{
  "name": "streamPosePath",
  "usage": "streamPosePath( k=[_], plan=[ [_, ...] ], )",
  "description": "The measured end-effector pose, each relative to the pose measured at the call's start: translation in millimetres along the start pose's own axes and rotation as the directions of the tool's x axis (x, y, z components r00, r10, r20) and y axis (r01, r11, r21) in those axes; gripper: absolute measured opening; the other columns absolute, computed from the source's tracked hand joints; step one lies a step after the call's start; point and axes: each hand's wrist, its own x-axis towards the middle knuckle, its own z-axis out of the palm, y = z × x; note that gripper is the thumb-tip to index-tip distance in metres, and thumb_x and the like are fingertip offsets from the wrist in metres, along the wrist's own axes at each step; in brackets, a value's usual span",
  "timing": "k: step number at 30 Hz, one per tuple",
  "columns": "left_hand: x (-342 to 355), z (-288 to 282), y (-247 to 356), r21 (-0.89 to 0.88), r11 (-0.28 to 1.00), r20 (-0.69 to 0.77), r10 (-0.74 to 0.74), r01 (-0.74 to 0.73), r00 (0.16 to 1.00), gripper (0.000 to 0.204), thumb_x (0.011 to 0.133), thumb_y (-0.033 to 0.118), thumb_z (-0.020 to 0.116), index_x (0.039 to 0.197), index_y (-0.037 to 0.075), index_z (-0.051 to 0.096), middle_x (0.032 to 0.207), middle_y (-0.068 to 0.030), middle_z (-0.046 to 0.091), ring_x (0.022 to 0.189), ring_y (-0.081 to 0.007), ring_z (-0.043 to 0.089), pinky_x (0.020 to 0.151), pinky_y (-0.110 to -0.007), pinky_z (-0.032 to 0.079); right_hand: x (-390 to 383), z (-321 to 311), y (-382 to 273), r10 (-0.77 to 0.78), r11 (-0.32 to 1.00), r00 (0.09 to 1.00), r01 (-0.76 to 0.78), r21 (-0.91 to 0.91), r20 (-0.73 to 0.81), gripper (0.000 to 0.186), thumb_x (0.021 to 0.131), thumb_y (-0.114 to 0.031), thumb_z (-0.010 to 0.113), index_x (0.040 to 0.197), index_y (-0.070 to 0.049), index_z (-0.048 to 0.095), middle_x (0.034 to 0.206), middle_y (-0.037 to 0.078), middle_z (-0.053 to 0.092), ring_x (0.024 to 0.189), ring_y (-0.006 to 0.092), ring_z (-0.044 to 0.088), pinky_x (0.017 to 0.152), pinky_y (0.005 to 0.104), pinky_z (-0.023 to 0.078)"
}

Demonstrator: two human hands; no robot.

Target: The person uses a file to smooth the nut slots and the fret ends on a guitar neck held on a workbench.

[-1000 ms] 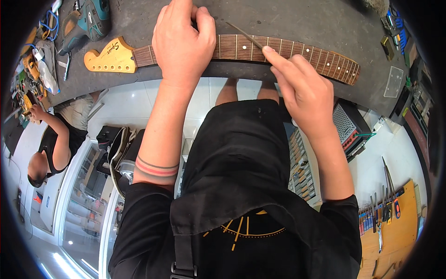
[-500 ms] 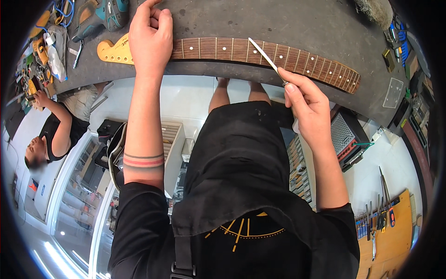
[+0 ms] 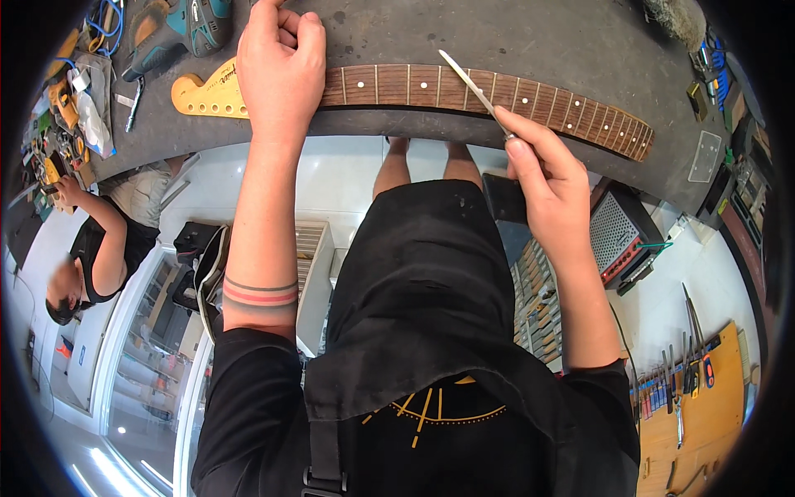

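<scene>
A guitar neck with a dark brown fretboard, metal fretwires and white dot inlays lies across the bench, its pale yellow headstock at the left. My left hand is over the headstock end, back of the hand up and fingers curled in; anything between the fingertips is hidden. In my right hand is a slim metal file, pinched near its handle end. The file slants over the fretboard, its tip past the neck's far edge. Whether it touches the frets, I cannot tell.
The dark bench top ends just in front of the neck. A teal power tool stands back left, near a small wrench and assorted tools. A clear plate lies at right. Another person works at the left.
The file has moved away from me and left along the fretboard, its tip now beyond the far edge. My left hand stays at the headstock end. The whole view has shifted slightly.
</scene>
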Motion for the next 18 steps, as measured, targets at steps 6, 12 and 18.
streamPosePath(
  k=[6,12,18],
  plan=[
    [0,2,2,-0.008,1.000,-0.004,0.000,0.000,1.000,0.036,0.104,0.002,0.069,0.140,-0.001,0.068,0.091,-0.0015,0.056,0.079,-0.0113,0.052,0.074,-0.028,0.047,-3,4,-3,0.247,0.935,0.967,-0.256,0.245,0.069,0.035,0.115,-0.009,0.069,0.149,-0.008,0.077,0.096,-0.001,0.070,0.081,0.0065,0.063,0.071,0.0254,0.050],
    [1,1,3,0.029,1.000,0.006,0.011,-0.011,1.000,0.038,0.103,0.002,0.070,0.141,-0.001,0.068,0.089,-0.0020,0.056,0.077,-0.0115,0.052,0.073,-0.028,0.047,34,14,-18,-0.284,0.730,0.949,0.308,-0.611,0.139,0.040,0.109,-0.006,0.073,0.147,-0.013,0.079,0.102,0.012,0.079,0.086,0.0184,0.077,0.078,0.0321,0.059],
    [0,2,0,0.038,0.998,-0.035,0.045,-0.044,0.998,0.039,0.102,0.003,0.070,0.141,0.000,0.067,0.089,-0.0023,0.057,0.076,-0.0121,0.053,0.071,-0.030,0.047,15,23,-12,-0.036,0.994,0.999,0.039,-0.099,0.029,0.035,0.112,-0.009,0.072,0.147,-0.009,0.078,0.103,0.005,0.079,0.090,0.0105,0.072,0.081,0.0294,0.057]
  ],
)
